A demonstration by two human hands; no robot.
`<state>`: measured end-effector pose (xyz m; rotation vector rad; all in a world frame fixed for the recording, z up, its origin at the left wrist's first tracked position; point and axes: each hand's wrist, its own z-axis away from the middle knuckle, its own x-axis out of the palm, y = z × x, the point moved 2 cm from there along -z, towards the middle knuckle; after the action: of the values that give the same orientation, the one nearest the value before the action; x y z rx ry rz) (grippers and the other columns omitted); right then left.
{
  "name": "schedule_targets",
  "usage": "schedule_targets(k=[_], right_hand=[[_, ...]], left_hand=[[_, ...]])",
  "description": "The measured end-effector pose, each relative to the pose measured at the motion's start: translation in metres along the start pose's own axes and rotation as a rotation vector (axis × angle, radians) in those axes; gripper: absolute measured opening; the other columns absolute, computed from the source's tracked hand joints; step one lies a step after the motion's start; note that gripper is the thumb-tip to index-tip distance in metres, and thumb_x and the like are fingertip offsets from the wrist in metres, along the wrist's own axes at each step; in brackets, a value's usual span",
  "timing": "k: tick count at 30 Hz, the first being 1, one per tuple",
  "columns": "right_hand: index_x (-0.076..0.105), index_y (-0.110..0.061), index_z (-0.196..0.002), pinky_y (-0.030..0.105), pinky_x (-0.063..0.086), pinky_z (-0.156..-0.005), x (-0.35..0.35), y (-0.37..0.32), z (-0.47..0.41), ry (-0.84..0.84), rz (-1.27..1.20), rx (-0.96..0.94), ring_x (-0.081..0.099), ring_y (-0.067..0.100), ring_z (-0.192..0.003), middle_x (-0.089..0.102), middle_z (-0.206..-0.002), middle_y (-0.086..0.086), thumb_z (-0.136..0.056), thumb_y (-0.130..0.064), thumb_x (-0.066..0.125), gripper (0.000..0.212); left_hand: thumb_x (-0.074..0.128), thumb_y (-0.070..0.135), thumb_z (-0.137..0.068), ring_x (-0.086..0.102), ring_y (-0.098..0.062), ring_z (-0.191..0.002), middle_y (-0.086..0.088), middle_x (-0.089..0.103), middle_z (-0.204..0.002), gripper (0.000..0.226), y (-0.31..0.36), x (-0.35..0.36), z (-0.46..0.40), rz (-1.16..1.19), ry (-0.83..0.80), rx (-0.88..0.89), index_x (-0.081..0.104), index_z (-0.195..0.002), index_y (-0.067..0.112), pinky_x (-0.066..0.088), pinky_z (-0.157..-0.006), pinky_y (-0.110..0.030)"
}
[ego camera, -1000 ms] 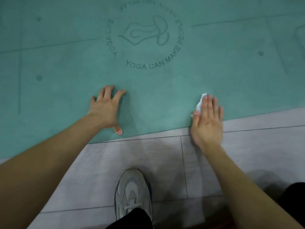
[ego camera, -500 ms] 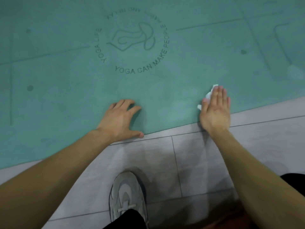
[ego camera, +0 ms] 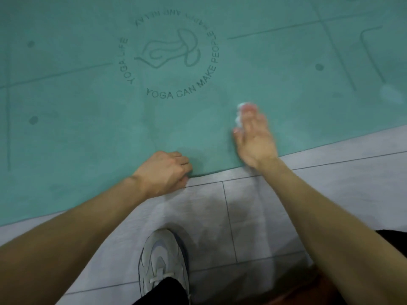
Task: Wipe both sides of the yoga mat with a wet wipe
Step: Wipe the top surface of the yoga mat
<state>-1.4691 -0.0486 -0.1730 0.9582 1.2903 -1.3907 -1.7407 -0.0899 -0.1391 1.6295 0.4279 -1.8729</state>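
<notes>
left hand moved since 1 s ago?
Yes. The left hand slid back toward the near edge of the yoga mat and rightward under the printed logo, fingers now curled at the edge.

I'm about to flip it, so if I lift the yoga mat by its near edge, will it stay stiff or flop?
Probably flops: the yoga mat lies thin and flat on the tiled floor. It likely grips rather than slides. The left hand curls at its edge.

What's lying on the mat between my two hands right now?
Nothing: the head view shows only bare teal yoga mat between the left hand and the right hand.
</notes>
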Motion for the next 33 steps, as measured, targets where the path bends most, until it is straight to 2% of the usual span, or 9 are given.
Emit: schedule_targets(k=[3, 5, 11, 16, 18, 22, 28, 30, 33], right_hand=[[0.006, -0.02, -0.169, 0.039, 0.002, -0.132, 0.015, -0.057, 0.039, -0.22, 0.024, -0.61, -0.005, 0.013, -0.162, 0.003, -0.176, -0.002, -0.113, -0.041, 0.018, 0.061], [0.002, -0.024, -0.169, 0.036, -0.002, -0.132, 0.011, -0.052, 0.037, -0.272, 0.109, -0.78, -0.008, 0.009, -0.161, 0.0, -0.176, -0.006, -0.115, -0.042, 0.016, 0.058], [0.001, -0.018, -0.168, 0.043, 0.002, -0.132, -0.001, -0.015, -0.004, -0.037, 0.031, -0.093, -0.005, 0.017, -0.162, 0.003, -0.176, 0.003, -0.108, -0.048, 0.014, 0.068], [0.006, -0.023, -0.169, 0.04, 0.002, -0.132, 0.038, -0.106, 0.084, -0.225, 0.112, -0.953, -0.002, 0.014, -0.162, 0.006, -0.176, -0.003, -0.114, -0.039, 0.024, 0.06], [0.01, -0.025, -0.168, 0.042, 0.005, -0.132, 0.03, -0.074, 0.048, -0.099, 0.15, -0.756, 0.006, 0.02, -0.162, 0.014, -0.175, 0.002, -0.114, -0.029, 0.031, 0.058], [0.017, -0.009, -0.166, 0.048, 0.009, -0.131, 0.016, -0.013, -0.007, 0.105, 0.011, 0.098, 0.01, 0.027, -0.162, 0.018, -0.173, 0.013, -0.11, -0.027, 0.026, 0.06], [0.023, -0.016, -0.167, 0.044, 0.013, -0.131, 0.031, -0.078, 0.039, -0.029, 0.064, -0.625, 0.003, 0.019, -0.163, 0.01, -0.176, 0.004, -0.114, -0.038, 0.031, 0.058], [0.043, -0.022, -0.159, 0.046, 0.035, -0.119, 0.02, -0.062, 0.028, 0.065, 0.046, -0.492, 0.03, 0.028, -0.154, 0.027, -0.17, 0.01, -0.111, -0.043, 0.043, 0.052], [0.063, -0.027, -0.14, 0.046, 0.055, -0.073, 0.008, -0.049, 0.015, 0.16, -0.085, -0.271, 0.06, 0.035, -0.095, 0.051, -0.132, 0.011, -0.098, -0.018, 0.064, 0.043]], left_hand=[[0.047, 0.027, -0.08, 0.065, -0.031, -0.061, 0.001, 0.065, -0.068, 0.028, -0.001, -0.005, 0.008, 0.066, 0.007, -0.09, 0.071, -0.069, 0.019, 0.052, -0.05, -0.035], [0.046, 0.028, -0.078, 0.066, -0.029, -0.063, 0.001, 0.066, -0.069, 0.029, -0.001, 0.001, 0.031, 0.108, -0.044, -0.145, 0.072, -0.07, 0.019, 0.053, -0.053, -0.035], [0.053, 0.031, -0.07, 0.066, -0.026, -0.067, 0.002, 0.069, -0.073, 0.021, -0.002, -0.007, 0.075, 0.215, -0.119, -0.264, 0.07, -0.073, 0.02, 0.053, -0.058, -0.032], [0.048, 0.036, -0.063, 0.06, -0.034, -0.072, -0.006, 0.069, -0.077, 0.024, 0.0, 0.001, 0.08, 0.131, -0.311, -0.213, 0.056, -0.072, 0.016, 0.042, -0.06, -0.034], [0.047, 0.035, -0.061, 0.058, -0.034, -0.071, -0.007, 0.068, -0.075, 0.021, 0.003, 0.005, 0.082, 0.159, -0.338, -0.224, 0.051, -0.069, 0.017, 0.041, -0.059, -0.034], [0.051, 0.032, -0.062, 0.055, -0.028, -0.066, 0.001, 0.069, -0.072, 0.009, -0.001, 0.002, 0.079, 0.222, -0.362, -0.266, 0.05, -0.065, 0.024, 0.046, -0.061, -0.031], [0.072, 0.035, -0.069, 0.069, -0.002, -0.071, 0.022, 0.073, -0.073, 0.006, -0.015, 0.001, 0.07, 0.451, -0.528, -0.389, 0.072, -0.075, 0.035, 0.059, -0.073, -0.029], [0.076, 0.043, -0.07, 0.067, 0.006, -0.069, 0.029, 0.07, -0.07, 0.009, -0.038, -0.003, 0.06, 0.501, -0.355, -0.5, 0.071, -0.076, 0.04, 0.06, -0.077, -0.029], [0.085, 0.041, -0.074, 0.069, -0.009, -0.087, 0.022, 0.069, -0.085, 0.028, -0.076, -0.014, 0.039, 0.404, -0.177, -0.64, 0.072, -0.099, 0.04, 0.058, -0.088, -0.035]])
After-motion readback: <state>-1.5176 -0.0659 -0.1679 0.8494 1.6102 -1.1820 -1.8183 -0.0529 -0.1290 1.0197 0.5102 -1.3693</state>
